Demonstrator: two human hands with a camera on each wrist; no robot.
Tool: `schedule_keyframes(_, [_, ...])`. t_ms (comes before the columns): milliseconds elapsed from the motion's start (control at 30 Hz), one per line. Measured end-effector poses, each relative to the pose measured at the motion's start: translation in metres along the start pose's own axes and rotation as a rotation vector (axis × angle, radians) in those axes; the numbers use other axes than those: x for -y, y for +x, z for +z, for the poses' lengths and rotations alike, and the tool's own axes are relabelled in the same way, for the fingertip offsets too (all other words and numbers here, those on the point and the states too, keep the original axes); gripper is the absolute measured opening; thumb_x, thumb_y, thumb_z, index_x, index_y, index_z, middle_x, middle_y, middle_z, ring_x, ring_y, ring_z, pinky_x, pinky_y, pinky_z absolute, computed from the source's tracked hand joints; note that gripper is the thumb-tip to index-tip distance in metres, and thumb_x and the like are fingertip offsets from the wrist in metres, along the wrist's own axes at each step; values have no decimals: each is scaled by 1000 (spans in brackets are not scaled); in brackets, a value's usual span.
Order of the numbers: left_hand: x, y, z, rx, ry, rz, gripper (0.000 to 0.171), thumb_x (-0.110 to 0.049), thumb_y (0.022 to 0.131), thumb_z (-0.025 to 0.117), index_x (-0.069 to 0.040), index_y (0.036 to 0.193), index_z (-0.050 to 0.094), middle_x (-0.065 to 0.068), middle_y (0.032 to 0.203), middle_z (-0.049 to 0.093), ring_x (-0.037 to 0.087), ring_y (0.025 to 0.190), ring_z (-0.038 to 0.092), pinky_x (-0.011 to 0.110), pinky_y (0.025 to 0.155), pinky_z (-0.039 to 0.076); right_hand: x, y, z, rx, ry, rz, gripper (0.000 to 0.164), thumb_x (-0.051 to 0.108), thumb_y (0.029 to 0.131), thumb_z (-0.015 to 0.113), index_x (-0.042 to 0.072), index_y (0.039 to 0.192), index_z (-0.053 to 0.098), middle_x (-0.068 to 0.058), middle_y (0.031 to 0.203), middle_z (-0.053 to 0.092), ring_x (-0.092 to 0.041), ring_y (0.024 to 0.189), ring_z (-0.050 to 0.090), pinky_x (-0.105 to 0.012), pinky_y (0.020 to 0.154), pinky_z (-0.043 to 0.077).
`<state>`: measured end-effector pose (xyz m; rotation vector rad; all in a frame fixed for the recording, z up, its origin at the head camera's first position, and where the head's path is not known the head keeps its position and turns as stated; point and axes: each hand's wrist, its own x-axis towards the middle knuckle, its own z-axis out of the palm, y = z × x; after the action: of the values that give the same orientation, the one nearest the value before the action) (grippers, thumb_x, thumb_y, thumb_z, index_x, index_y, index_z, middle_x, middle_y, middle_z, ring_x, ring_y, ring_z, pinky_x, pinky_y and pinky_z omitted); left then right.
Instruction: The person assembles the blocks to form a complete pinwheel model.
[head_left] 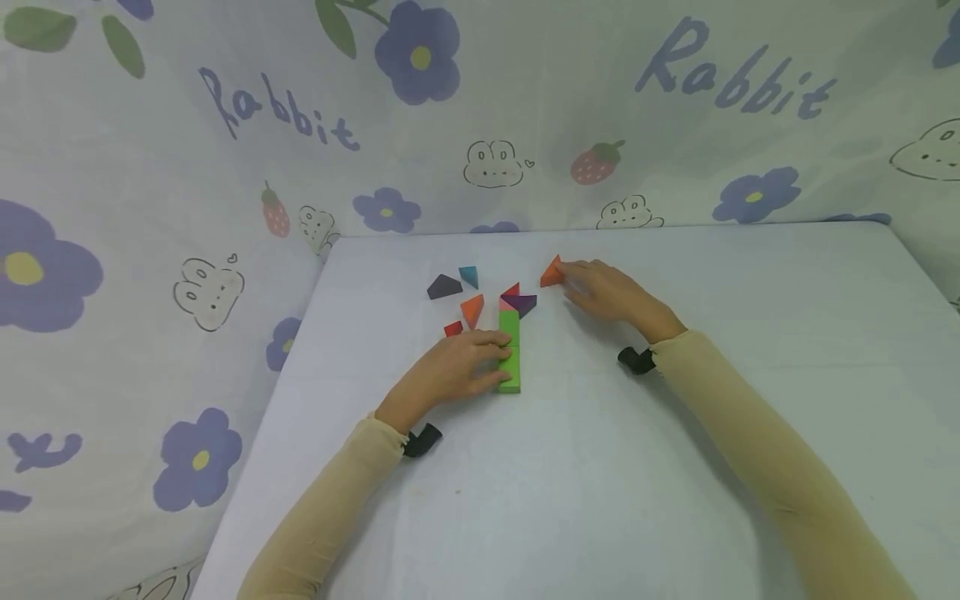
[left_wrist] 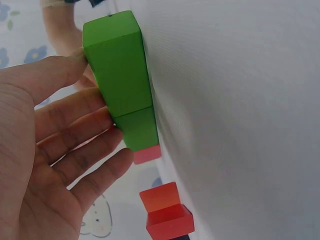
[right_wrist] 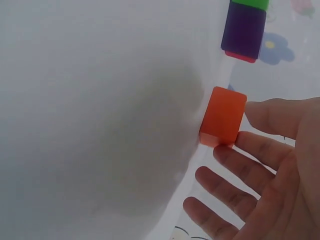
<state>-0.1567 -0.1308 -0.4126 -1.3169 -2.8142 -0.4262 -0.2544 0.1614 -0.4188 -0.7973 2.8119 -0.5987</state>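
Now, from where I am standing, the person's left hand [head_left: 459, 365] is resting on two green blocks [head_left: 509, 367], which are lying end to end on the white tabletop [head_left: 675, 475]. Its fingers are lying slightly spread and are touching the side of this row, and the thumb is touching near the closer end.

Meanwhile, the right hand [head_left: 611, 293] is pinching an orange block [head_left: 551, 273] between thumb and index finger, while its remaining fingers are extending separately. This orange block is sitting beyond the row and to its right, well apart; whether it is touching the tabletop, I cannot tell.

At the far end of the row, a red-pink block [head_left: 505, 304] is standing, and a purple block [head_left: 523, 303] is partly hiding it. To the left, another orange block [head_left: 472, 309], a small red block [head_left: 453, 329], a teal block [head_left: 469, 276] and a dark block [head_left: 445, 287] are lying scattered. Behind everything, a flowered cloth [head_left: 547, 108] is hanging.
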Motion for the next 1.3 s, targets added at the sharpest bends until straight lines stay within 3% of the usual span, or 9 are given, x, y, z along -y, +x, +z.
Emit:
schedule_keyframes(667, [-2, 2, 0, 7, 17, -3, 38, -34, 90, 71, -11, 119, 71, 3, 130, 65, 18, 122, 61, 32, 105, 48, 18, 38, 1, 110, 61, 15, 54, 21, 102, 51, 10, 152, 36, -13, 154, 41, -33, 143, 35, -51, 119, 28])
schedule_keyframes(1300, [-4, 2, -2, 1, 27, -3, 38, -34, 89, 72, -11, 119, 72, 3, 130, 65, 17, 123, 60, 31, 105, 48, 33, 41, 6, 140, 82, -5, 54, 28, 102, 51, 14, 152, 37, -9, 155, 40, -31, 144, 34, -52, 119, 28])
